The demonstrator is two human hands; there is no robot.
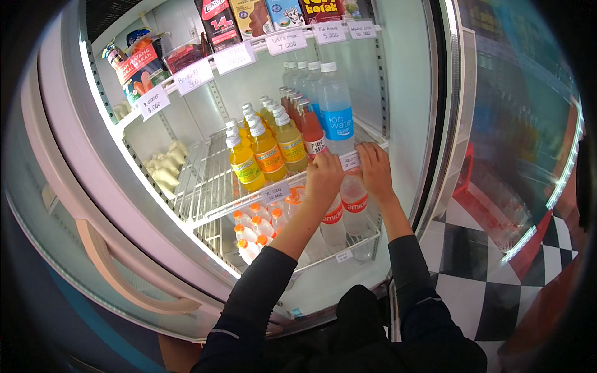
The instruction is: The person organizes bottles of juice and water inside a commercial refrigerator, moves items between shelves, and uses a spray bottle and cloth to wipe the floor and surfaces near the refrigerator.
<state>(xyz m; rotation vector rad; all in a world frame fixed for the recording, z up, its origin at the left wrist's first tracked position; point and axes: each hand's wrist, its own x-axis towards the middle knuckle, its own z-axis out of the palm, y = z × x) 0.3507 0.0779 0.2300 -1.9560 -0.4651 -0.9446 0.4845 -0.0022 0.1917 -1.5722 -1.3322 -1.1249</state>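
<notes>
Both of my hands are at the front edge of the middle wire shelf (242, 206) in an open drinks fridge. My left hand (325, 173) has its fingers curled at the left end of a small white price tag (350, 161) with handwriting. At the tag's right end, my right hand (374, 164) grips the shelf edge with its fingertips on top. Just behind stands a clear bottle with a blue label (337, 122). A red Fibe-Mini bottle (311, 125) is beside it, partly hidden by my left hand.
Yellow and orange glass bottles (266, 151) stand in rows to the left. Orange-capped bottles (254, 228) and Amidis water bottles (354, 205) fill the shelf below. Drink cartons (252, 21) line the upper shelf. The glass door (140, 275) with its curved handle (116, 265) hangs open at left.
</notes>
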